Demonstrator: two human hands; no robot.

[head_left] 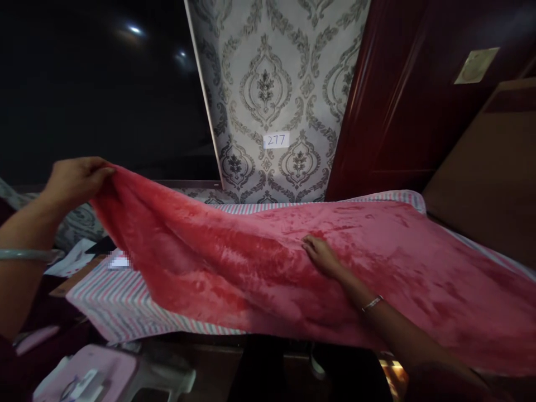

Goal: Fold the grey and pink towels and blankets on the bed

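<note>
A plush red-pink blanket lies spread over a striped cloth on a long, low surface. At the left, my left hand is closed on the blanket's corner and holds it up, so that this end slopes down in folds to the surface. My right hand is at the middle of the blanket, its fingers curled together on the fabric. Little of what those fingertips pinch can be seen. The striped cloth shows beneath the raised end and along the back edge.
A large dark screen stands behind on the left. Patterned wallpaper bears a paper label reading 277. A dark red door frame and a brown cardboard box are at the right. A pink stool stands at the lower left.
</note>
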